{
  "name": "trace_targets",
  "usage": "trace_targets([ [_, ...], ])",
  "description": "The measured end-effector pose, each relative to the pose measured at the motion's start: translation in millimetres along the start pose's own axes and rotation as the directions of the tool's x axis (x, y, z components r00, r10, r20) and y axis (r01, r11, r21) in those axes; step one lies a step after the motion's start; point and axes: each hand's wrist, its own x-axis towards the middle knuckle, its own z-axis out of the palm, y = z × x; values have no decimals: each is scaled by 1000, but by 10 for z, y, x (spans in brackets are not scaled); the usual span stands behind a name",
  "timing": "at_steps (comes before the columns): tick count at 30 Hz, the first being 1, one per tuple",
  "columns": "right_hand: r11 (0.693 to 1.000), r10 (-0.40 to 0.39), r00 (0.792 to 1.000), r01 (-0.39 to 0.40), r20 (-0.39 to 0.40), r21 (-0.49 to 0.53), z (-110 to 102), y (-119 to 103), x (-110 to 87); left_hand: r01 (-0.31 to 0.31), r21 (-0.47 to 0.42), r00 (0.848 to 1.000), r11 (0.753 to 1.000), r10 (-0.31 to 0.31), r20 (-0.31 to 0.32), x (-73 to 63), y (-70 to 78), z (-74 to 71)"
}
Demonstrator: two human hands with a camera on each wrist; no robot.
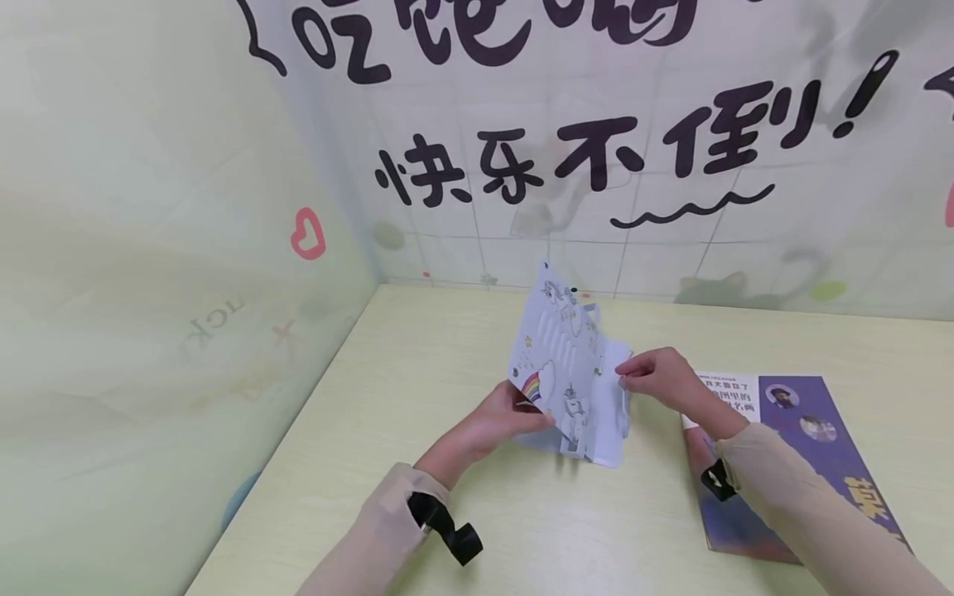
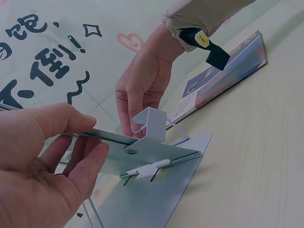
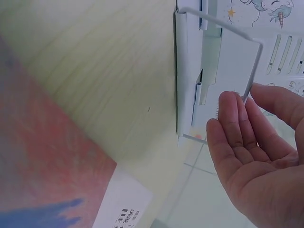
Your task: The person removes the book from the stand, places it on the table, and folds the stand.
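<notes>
A white folding book stand (image 1: 555,356) with unicorn and rainbow drawings stands partly unfolded on the table, its slotted panel tilted up. My left hand (image 1: 510,414) holds the panel's lower left edge, thumb on one face and fingers on the other, as the left wrist view also shows. At the stand's right side, my right hand (image 1: 659,377) pinches a bent white wire support (image 3: 256,61) between thumb and fingers. A folded clip (image 2: 156,124) juts from the panel's edge, near the right fingers in the left wrist view. The base plate (image 2: 156,199) lies under the panel.
A purple-blue book (image 1: 812,439) lies flat on the table (image 1: 596,530) at the right, partly under my right forearm. Behind the table hangs a printed wall cloth (image 1: 522,223) with large dark writing. Another pale wall (image 1: 149,248) borders the table's left side.
</notes>
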Motion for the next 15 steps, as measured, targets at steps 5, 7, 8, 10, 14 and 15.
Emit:
trace_targets([
  [5,1000,12,1000,-12,-1,2,-8,-2,6,6,6,1000,1000,-6,4,2,13,50],
  [7,1000,7,1000,-7,-1,-4,-14,2,15,7,3,1000,1000,-7,4,4,14,68],
  [8,1000,4,1000,-4,-1,-11,-17,5,22,8,0,1000,1000,-8,2,4,14,76],
  [10,1000,-4,1000,4,3,-20,-25,10,35,10,-3,1000,1000,-10,0,7,11,91],
  [14,999,-19,1000,20,20,-34,-41,25,65,15,-3,1000,1000,-15,-4,7,11,107],
  [15,999,-24,999,25,25,-36,-46,28,69,16,2,1000,1000,-16,-2,8,13,106],
])
